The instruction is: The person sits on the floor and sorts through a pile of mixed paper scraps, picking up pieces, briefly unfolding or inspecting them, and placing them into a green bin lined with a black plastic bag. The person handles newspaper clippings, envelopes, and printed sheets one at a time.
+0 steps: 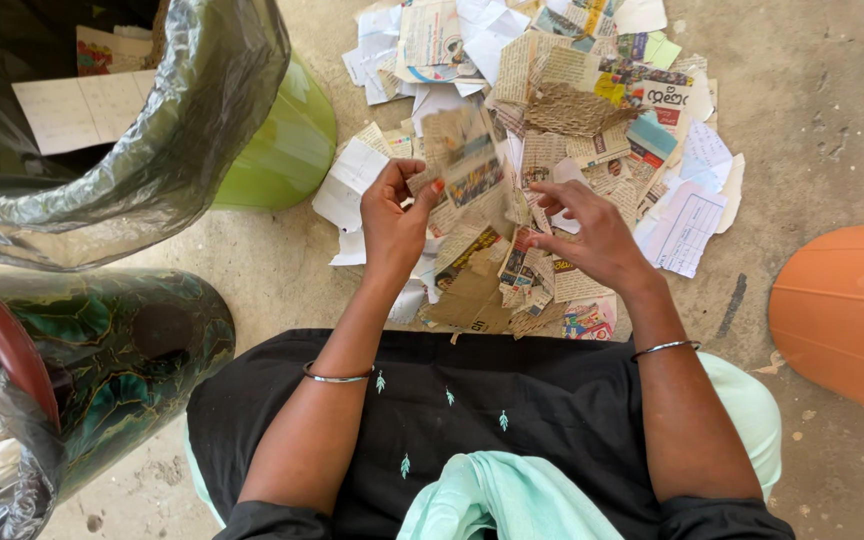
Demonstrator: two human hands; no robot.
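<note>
a torn newspaper scrap [467, 160] (printed, blurred) is held up, tilted, above the heap of paper scraps [592, 150].

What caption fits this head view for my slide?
Left hand lifts a paper scrap from the paper pile; right hand rests on it, lined green bin beside.
</note>
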